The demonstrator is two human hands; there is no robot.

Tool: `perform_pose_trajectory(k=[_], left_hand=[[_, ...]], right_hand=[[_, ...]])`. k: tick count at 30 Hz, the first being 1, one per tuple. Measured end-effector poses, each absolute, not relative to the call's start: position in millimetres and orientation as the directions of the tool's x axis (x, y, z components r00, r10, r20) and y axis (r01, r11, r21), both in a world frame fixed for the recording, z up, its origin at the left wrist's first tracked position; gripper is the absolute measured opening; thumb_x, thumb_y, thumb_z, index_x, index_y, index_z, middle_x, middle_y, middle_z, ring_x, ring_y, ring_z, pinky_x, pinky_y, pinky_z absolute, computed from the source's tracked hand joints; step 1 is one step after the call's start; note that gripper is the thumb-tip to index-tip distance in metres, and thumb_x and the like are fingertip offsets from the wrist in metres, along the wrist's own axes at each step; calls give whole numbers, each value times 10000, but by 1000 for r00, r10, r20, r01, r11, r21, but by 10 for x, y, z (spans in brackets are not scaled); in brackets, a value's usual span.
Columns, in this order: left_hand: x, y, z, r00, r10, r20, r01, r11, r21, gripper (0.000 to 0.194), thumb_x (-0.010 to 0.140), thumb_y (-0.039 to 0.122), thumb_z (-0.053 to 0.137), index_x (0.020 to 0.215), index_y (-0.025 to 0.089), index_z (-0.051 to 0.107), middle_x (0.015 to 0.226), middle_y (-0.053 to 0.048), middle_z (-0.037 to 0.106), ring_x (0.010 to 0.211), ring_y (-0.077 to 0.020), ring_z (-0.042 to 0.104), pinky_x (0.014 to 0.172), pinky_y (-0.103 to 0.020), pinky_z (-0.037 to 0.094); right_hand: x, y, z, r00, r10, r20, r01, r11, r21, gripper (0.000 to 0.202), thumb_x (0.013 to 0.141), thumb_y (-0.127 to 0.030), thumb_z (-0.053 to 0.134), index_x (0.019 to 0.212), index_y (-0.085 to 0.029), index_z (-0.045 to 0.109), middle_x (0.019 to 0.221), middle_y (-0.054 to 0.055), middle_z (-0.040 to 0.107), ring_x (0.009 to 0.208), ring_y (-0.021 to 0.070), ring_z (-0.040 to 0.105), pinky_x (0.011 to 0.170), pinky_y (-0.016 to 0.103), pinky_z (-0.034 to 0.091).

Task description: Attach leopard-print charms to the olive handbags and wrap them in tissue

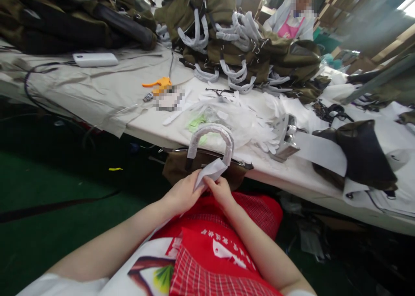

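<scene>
A brown handbag with a zipped top rests in front of me at the table edge. Its arched handle is wrapped in white paper. At the handle's right base, a loose white paper strip slants down into my fingers. My left hand grips the strip's lower left end. Close beside it, my right hand is closed with thumb and fingers pinching the strip's lower edge. Some fingertips of both hands are hidden behind the paper and the bag.
On the white table lie an orange-handled tool, a white power bank, a pile of thin white strips and a metal tape dispenser. Olive bags are heaped behind. A co-worker is at the far right.
</scene>
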State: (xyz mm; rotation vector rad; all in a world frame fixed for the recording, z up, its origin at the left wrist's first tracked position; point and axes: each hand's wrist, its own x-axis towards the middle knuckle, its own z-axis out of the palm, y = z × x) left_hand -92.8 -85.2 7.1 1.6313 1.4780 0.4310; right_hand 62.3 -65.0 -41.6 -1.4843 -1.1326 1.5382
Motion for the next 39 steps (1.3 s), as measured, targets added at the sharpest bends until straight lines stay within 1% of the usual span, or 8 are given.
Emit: perform_pose_trajectory(k=[4,8,12,18,23,28,33,39], left_hand=[[-886,-875,21,240,950,-198,682,-20,731,628,912,288,402,1513,165,264,1452,-154,486,1264,-310,532,1067,-412,375],[-959,-829,55,210,970,-126,533,-6,846,540,925,382,379,1420,184,466,1431,-83,527,1288,-266,507,1120,-384,341],[-1031,-715,130,147,967,-208,307,155,939,535,863,536,466,1174,159,683,1190,-88,702,1112,-289,617,1042,-397,429],[-1021,-660,155,110,953,-284,248,250,936,432,760,539,634,930,155,738,896,-71,763,854,-270,681,821,-341,517],[-949,-744,173,114,971,-208,347,158,925,323,774,430,645,947,175,740,873,-50,762,794,-246,688,762,-314,525],[-971,-778,228,223,971,-80,540,-55,840,370,863,360,524,1137,198,712,1144,-64,723,1053,-269,657,975,-348,473],[-1013,-823,302,313,941,-127,573,-81,815,454,932,381,423,1299,186,603,1305,-65,640,1191,-244,594,1067,-372,432],[-858,-984,243,307,951,-21,832,-258,490,476,928,200,422,1397,148,481,1299,-136,623,1121,-250,632,963,-388,523]], right_hand=[[581,-666,-402,-79,909,-410,-43,-414,-909,437,658,-579,681,558,-191,504,413,-53,431,379,79,340,385,217,247],[602,-699,-347,-163,902,-400,-133,-422,-897,551,662,-717,628,567,-198,467,398,-58,418,349,65,316,356,207,214],[671,-716,-292,-245,912,-329,-83,-358,-930,629,708,-792,542,537,-189,477,401,-32,450,335,65,348,345,203,242],[702,-734,-383,-294,898,-328,13,-339,-941,653,778,-786,471,519,-188,495,382,-12,482,287,75,385,297,191,241],[661,-745,-400,-219,899,-379,63,-375,-925,654,769,-781,484,478,-195,473,353,-17,455,264,81,387,273,191,247],[629,-721,-367,-105,916,-387,121,-374,-919,620,781,-724,508,446,-205,451,334,-17,431,257,88,380,271,204,242],[602,-708,-363,-25,944,-328,133,-322,-937,533,792,-644,547,503,-199,490,361,-23,455,302,106,422,306,209,283],[595,-712,-312,-31,949,-315,87,-311,-946,510,794,-635,531,529,-201,490,369,-27,452,304,111,416,312,216,289]])
